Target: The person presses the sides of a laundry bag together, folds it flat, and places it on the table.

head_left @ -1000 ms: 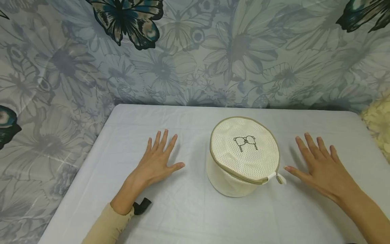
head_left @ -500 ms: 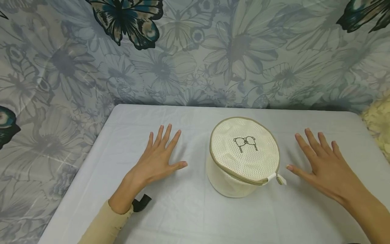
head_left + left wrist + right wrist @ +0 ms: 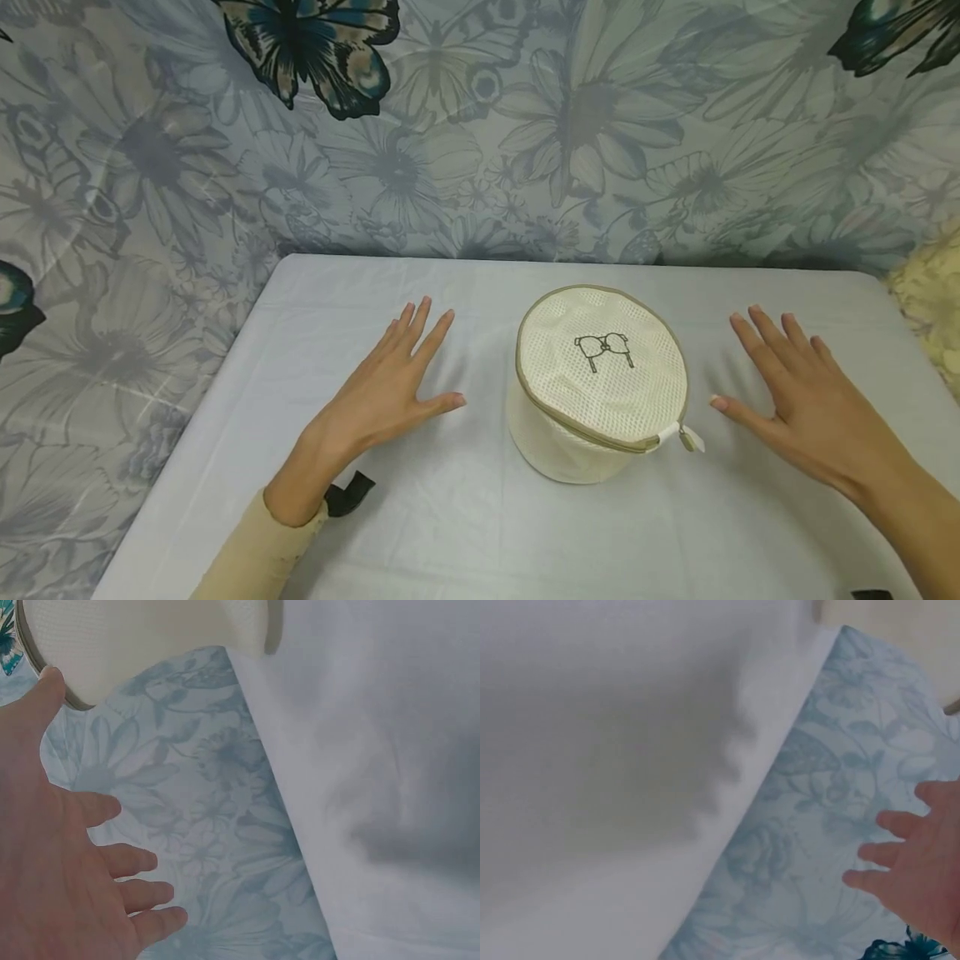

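A round cream mesh laundry bag (image 3: 600, 375) stands on the white-covered table, its lid edged with an olive zipper and printed with a pair of glasses. The zipper pull (image 3: 688, 438) hangs at the lid's front right. To the bag's left, my left hand (image 3: 386, 392) hovers with spread, straight fingers and holds nothing. On the other side, my right hand (image 3: 810, 408) is likewise spread and holds nothing, its thumb pointing toward the bag. Both hands cast shadows on the cloth. Part of the bag (image 3: 150, 637) shows at the top of the left wrist view.
The white tablecloth (image 3: 420, 533) covers the table up to its back edge. Behind and left hangs a grey floral fabric (image 3: 450, 167) with butterflies. Something pale yellow and ruffled (image 3: 933, 300) sits at the far right. A black strap (image 3: 350, 495) shows by my left wrist.
Both hands have risen slightly and shifted forward, and the left has turned so its palm faces the bag more. The bag stays in place.
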Tool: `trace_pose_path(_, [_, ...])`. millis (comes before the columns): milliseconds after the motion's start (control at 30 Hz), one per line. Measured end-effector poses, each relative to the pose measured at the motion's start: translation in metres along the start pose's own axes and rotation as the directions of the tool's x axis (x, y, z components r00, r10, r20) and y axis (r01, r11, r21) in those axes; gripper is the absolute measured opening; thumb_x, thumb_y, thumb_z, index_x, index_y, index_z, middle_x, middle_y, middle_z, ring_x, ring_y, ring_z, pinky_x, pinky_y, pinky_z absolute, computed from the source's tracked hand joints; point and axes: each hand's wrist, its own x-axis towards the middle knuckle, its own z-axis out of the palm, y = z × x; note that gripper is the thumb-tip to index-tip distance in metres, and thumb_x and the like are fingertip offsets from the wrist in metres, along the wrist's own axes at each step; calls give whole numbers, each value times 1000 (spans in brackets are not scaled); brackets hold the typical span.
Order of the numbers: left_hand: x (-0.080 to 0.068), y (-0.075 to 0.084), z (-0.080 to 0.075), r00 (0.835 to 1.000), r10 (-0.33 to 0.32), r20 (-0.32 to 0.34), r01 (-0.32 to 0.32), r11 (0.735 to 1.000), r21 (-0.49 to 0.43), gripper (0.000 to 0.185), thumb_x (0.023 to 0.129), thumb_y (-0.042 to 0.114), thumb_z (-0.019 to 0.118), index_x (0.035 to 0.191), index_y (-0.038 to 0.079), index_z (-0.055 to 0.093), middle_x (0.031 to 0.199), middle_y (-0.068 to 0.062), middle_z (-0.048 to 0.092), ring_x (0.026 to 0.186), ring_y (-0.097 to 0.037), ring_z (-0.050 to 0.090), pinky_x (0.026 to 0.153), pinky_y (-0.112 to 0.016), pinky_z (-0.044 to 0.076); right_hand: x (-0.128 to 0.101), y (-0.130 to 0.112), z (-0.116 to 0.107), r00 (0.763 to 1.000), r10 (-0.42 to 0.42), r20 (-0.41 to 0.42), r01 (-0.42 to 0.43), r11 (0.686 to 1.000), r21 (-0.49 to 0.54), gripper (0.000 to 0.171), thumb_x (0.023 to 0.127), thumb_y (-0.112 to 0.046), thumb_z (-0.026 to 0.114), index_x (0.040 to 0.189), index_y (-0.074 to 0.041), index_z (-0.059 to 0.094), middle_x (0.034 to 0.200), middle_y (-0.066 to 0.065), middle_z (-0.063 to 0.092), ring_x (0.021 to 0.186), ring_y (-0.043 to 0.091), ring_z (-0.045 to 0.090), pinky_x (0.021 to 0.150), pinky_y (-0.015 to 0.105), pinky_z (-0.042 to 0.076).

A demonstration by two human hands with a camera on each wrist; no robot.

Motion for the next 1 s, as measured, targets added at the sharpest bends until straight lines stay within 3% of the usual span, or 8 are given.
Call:
trace_pose_path(267, [3,6,-8,999,37,-23,-37,999,8,96,91,74,43,160,25,-2,166,-7,-9,152,-27,-7,123,-47,8,0,-8,-9,1000,7,-11,-7,998,60,91,94,-39,67,161,-20,8,165,14,13,150,41,6,122,53,1])
trace_pose_path(467, [3,14,-11,997,74,-34,-75,997,-31,95,92,70,48,161,26,0,167,-4,0,152,-27,1,123,-46,12,-3,-14,-13,998,56,14,-58,989,133,89,94,-36,68,161,-26,10,165,12,18,151,37,11,111,72,14])
trace_pose_path(533, [4,16,-12,995,83,-51,-86,995,-50,94,93,67,51,161,25,3,167,-3,4,152,-27,5,121,-49,19,-4,-15,-15,996,78,35,-83,984,159,88,95,-36,67,161,-29,9,164,14,17,150,38,12,104,77,18])
trace_pose_path(733, [4,23,-16,992,94,-83,-105,984,-142,88,94,61,54,161,32,5,166,2,14,150,-22,21,114,-51,33,-3,-22,-18,995,81,55,-92,967,238,84,97,-31,64,160,-35,9,164,10,20,147,43,19,101,77,21])
trace_pose_path(867, [7,27,-18,987,126,-102,-143,973,-183,86,95,59,55,160,32,7,164,6,18,147,-18,27,115,-46,34,-1,-27,-19,1000,17,6,-18,962,272,85,96,-24,66,161,-32,11,163,3,25,148,34,23,116,62,18])
trace_pose_path(1000, [10,31,-19,983,147,-110,-167,963,-210,85,95,57,56,161,31,9,163,8,21,146,-16,30,115,-43,35,2,-31,-18,1000,-9,-5,10,957,291,88,95,-22,69,160,-32,12,161,-1,30,147,13,22,122,30,14])
